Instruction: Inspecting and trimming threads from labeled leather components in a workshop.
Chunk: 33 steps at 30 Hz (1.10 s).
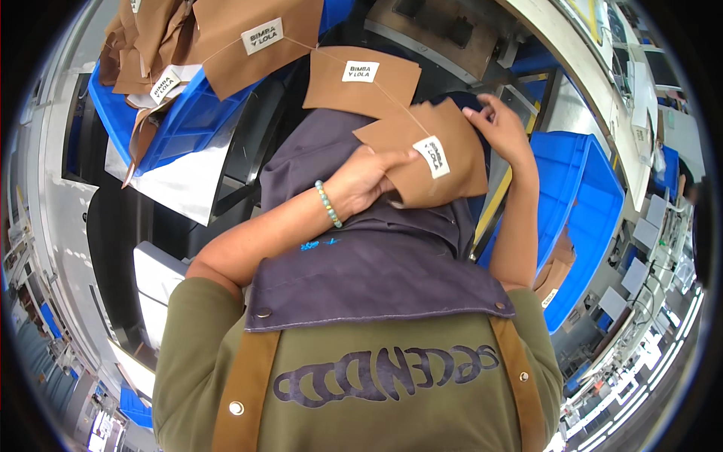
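My left hand [365,181] is closed on the near edge of a brown leather-like panel [459,124], its thumb lying on top next to the sewn white label. My right hand [503,134] is at the panel's far right edge, fingers curved and apart, with nothing visible between them. The held panel lies over my lap, somewhat curled. A thin thread runs from it to a second labelled brown panel [324,83] just beyond. From there the thread continues to a larger labelled panel [226,56] at the upper left.
A blue bin [188,124] at the upper left is heaped with brown panels. On my right stands another blue bin [591,196] with brown pieces [556,264] inside. A dark apron [361,282] covers my lap. A pale table edge [587,83] runs along the upper right.
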Available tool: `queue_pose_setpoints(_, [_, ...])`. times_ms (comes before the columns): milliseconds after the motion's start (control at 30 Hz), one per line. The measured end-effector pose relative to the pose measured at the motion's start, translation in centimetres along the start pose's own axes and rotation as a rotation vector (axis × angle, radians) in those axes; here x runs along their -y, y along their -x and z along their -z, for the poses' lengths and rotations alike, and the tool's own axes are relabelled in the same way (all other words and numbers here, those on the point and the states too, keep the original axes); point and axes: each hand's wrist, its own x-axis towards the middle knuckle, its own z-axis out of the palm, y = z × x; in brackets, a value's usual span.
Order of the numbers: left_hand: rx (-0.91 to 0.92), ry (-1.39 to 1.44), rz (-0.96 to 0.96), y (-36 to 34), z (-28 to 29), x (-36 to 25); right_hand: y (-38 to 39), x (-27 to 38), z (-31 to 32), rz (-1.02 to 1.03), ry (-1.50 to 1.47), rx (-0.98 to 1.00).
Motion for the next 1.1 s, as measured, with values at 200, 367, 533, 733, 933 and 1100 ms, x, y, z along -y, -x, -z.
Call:
queue_pose_setpoints(200, [0.026, -0.029, 0.189, 0.0, -0.2, 0.7, -0.4, 6.8, -2.7, 0.439, -0.357, 0.397])
queue_pose_setpoints(367, [-0.161, -0.249, 0.055, 1.9, -0.1, 0.2, -3.2, 6.5, -6.3, 0.366, 0.011, 0.663])
queue_pose_setpoints(533, [-0.312, -0.410, -0.072, 7.1, 0.5, -2.3, -3.8, 6.0, -4.3, 0.372, 0.197, 0.671])
queue_pose_setpoints(733, [-0.331, -0.535, -0.016, 8.1, 2.0, -0.4, -3.1, 6.8, -6.2, 0.397, -0.395, 0.749])
queue_pose_setpoints(933, [-0.187, -0.739, -0.082, 7.7, 3.0, 1.0, -1.9, 6.1, -8.1, 0.315, -0.281, 0.968])
queue_pose_setpoints(1100, [-0.149, -0.955, -0.110, 8.9, 2.9, 0.4, -1.7, 7.2, -5.6, 0.463, 0.174, 0.734])
